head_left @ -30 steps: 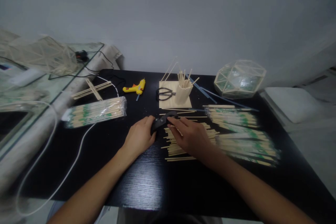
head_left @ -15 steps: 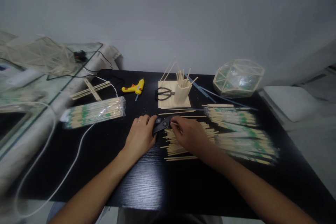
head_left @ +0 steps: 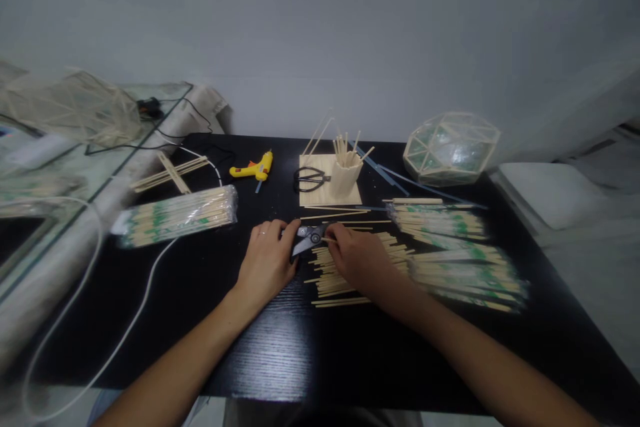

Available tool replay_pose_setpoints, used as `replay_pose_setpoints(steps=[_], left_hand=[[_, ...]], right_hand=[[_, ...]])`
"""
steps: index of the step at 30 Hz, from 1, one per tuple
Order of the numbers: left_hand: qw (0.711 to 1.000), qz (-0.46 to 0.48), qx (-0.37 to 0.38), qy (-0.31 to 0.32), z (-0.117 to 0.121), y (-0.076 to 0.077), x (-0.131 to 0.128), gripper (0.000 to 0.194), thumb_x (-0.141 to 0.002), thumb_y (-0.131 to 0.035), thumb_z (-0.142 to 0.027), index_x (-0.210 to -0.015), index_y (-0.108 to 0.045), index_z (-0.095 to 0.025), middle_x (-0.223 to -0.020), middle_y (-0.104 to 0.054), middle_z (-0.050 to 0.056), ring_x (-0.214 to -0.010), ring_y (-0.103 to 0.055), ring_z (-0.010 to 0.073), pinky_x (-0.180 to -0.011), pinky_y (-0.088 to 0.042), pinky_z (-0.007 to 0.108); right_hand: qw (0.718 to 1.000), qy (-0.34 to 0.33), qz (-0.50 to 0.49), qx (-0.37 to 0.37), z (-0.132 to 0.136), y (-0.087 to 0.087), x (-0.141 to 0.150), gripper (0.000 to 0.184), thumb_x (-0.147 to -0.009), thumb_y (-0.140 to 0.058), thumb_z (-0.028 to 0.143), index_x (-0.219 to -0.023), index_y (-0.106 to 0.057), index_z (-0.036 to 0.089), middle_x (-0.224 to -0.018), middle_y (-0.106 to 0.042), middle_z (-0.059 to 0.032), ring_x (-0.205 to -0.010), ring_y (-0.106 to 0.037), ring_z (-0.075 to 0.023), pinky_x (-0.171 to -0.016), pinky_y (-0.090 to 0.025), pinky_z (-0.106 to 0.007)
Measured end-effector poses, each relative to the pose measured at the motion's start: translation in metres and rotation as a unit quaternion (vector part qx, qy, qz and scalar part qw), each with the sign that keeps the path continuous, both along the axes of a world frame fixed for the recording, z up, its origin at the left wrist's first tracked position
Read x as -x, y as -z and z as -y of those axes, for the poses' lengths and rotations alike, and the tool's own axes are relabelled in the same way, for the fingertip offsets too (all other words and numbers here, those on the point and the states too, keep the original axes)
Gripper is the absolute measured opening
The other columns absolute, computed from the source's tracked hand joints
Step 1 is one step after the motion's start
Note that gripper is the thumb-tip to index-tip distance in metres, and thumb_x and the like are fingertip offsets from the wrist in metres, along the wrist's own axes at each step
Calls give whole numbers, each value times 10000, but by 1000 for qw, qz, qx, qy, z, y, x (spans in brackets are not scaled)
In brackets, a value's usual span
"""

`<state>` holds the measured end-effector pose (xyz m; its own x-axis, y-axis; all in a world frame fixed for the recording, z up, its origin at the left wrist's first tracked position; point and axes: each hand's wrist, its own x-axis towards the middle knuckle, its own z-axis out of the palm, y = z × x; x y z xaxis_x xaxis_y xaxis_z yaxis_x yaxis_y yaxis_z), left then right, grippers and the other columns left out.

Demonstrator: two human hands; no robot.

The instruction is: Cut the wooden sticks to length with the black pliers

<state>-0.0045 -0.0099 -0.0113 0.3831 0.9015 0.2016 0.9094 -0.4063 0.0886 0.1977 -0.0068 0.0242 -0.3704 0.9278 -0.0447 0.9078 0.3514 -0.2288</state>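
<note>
My left hand (head_left: pixel 266 255) is closed around a dark metal hand cutter (head_left: pixel 315 237) with a round pivot; two grey arms spread from the pivot toward my fingers. Across from it, my right hand (head_left: pixel 357 255) pinches a thin wooden stick (head_left: pixel 327 240) whose end lies at the cutter's head. Part of the cutter and most of the stick are hidden by my fingers. Beneath and beside my right hand lies a loose pile of wooden sticks (head_left: pixel 330 281) on the black table (head_left: pixel 270 353).
Behind my hands, a wooden holder (head_left: pixel 344 181) with sticks and black-handled scissors (head_left: pixel 310 179) sit on a wooden board (head_left: pixel 316 197). A yellow glue gun (head_left: pixel 253 167), bagged sticks (head_left: pixel 183 213), more packs (head_left: pixel 465 273), a geometric frame (head_left: pixel 453 150) and a white cable (head_left: pixel 145 300) surround them.
The cutter has turned slightly and its grey arms now catch more light. My hands stay in nearly the same place; the whole view has shifted a little.
</note>
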Motion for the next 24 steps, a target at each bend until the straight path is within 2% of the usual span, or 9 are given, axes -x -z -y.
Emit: replay_pose_setpoints(steps=[5,10,17,24], left_hand=[[999,23,-18,-13,1,-1,0,552,-856,-637,-197,-1397,-537,-159,-1111,-613,144,-1044,-543,321,-941,-428,462],[999,36,-20,-12,0,0,0,543,-854,-642,-199,-1387,-546,-163,-1106,-616,139,-1037,-548,318,-941,-428,461],[999,46,-19,-13,1,1,1,555,-844,-651,-191,-1389,-550,-163,-1124,-612,140,-1055,-552,322,-950,-424,459],[999,40,-32,-15,1,2,-1,553,-831,-664,-182,-1375,-570,-153,-1102,-623,143,-1043,-557,322,-936,-437,467]], right_hand=[[997,-7,-28,-65,2,13,0,195,-1054,-438,229,-1079,-620,161,-916,-761,-80,-751,-728,-201,-594,-381,-283],[993,-15,-16,-114,3,24,-1,222,-1062,-396,205,-1067,-611,151,-831,-739,-70,-657,-701,-192,-544,-323,-296],[991,-28,-21,-131,2,25,-2,221,-1064,-401,207,-1044,-616,159,-792,-732,-55,-644,-698,-179,-543,-308,-296],[994,-18,-15,-111,1,24,-2,212,-1073,-412,249,-1067,-609,171,-845,-756,-53,-670,-709,-184,-562,-328,-289]])
